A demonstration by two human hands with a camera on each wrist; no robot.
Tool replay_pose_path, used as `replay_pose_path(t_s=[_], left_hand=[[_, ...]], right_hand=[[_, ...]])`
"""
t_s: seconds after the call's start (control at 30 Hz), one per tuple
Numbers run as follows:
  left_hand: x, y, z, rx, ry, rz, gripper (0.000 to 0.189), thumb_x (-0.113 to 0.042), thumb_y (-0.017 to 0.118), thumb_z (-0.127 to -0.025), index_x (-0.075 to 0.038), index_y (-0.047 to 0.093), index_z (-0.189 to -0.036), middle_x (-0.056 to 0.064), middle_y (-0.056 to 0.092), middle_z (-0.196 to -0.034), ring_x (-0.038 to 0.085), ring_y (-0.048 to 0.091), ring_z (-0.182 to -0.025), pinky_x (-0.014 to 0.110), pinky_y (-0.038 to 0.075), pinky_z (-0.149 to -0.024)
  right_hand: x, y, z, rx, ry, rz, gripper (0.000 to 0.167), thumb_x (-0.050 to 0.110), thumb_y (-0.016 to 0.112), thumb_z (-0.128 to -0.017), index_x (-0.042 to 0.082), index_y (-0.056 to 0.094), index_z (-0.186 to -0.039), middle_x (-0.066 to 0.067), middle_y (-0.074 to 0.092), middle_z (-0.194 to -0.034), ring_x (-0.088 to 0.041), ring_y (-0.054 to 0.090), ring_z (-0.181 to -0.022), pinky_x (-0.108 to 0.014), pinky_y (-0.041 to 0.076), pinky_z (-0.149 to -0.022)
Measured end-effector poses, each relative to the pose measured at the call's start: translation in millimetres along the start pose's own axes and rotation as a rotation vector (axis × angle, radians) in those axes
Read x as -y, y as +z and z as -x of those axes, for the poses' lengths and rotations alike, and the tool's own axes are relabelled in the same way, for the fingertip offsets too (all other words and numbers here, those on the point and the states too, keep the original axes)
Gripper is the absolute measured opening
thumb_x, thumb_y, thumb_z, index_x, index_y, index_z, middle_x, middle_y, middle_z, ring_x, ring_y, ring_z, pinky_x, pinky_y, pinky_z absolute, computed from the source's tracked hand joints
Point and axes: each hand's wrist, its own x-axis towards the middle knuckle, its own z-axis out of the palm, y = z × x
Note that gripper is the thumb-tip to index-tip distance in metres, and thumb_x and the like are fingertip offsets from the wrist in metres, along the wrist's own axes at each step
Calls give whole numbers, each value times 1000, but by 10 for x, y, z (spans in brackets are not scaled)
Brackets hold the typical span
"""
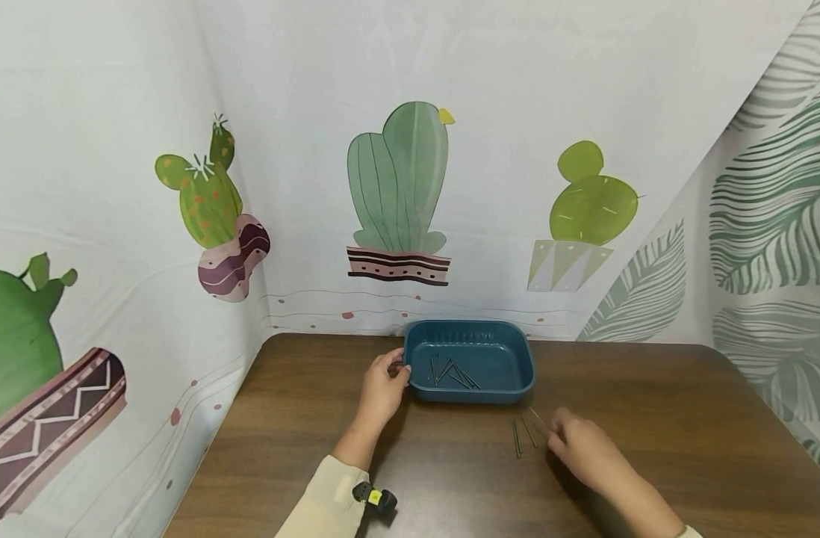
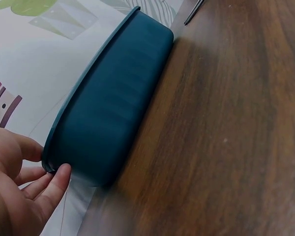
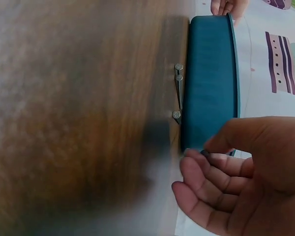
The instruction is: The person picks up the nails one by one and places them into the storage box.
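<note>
A deep teal plastic tray (image 1: 469, 397) stands on the table, with several long metal nails (image 1: 453, 373) lying in its left half. My left hand (image 1: 384, 388) holds the tray's rim at its left end, thumb and fingers at the corner in the left wrist view. To the tray's front right, my right hand (image 1: 588, 452) pinches a nail (image 1: 539, 418) between thumb and fingertips. Its dark end shows at the fingertips in the right wrist view, the rest being hidden by the hand. Three loose nails (image 3: 177, 93) lie on the table beside the tray, heads towards the person.
The brown wooden table (image 1: 450, 478) reaches back to a white cloth (image 1: 302, 187) printed with cacti and leaves. A black strap with a yellow tag (image 1: 376, 497) sits at the left sleeve.
</note>
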Motion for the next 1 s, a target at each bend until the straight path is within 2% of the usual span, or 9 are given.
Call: replay_pose_path(t_s=[0.07,0.27,0.4,0.53,0.73,1.0], left_hand=[[-4,-1,-1,0,-1,4,39,-5,64,-94,5,61,-132,26,62,-121,24,64,-99,21,58,-69],[-9,-1,-5,2,-8,17,40,-5,64,-95,6,60,-133,27,62,-122,25,65,-101,20,59,-70],[5,2,-1,-1,-5,14,39,-5,64,-94,5,61,-132,26,62,-122,24,65,-100,21,59,-70],[20,4,-1,-4,-1,13,40,-5,65,-94,5,61,-132,26,62,-121,23,65,-98,22,59,-69],[4,-2,-1,-4,-8,17,39,-5,65,-94,5,61,-132,24,63,-120,23,65,-98,22,59,-69],[-24,-10,4,2,-21,22,39,-5,65,-94,4,62,-132,25,63,-121,24,65,-99,21,58,-70]], right_hand=[[5,-11,-12,-22,-5,-16,10,7,66,-88,10,57,-88,4,53,-70,-11,47,-63,-26,40,-56],[15,-31,-39,-128,-51,-49,9,4,69,-88,10,65,-92,-1,71,-86,-14,65,-78,-33,54,-67],[31,-46,-53,-203,-67,-62,8,4,71,-88,10,66,-91,-6,73,-90,-19,69,-83,-38,57,-71],[54,-61,-64,-239,-75,-63,8,6,71,-88,11,67,-92,-5,72,-92,-21,69,-86,-41,57,-73],[105,-72,-86,-273,-98,-69,12,5,74,-87,13,67,-93,0,70,-90,-15,66,-83,-37,57,-74],[155,-42,-161,-353,-151,-76,12,5,75,-85,12,68,-93,2,69,-88,-16,67,-81,-35,58,-72]])
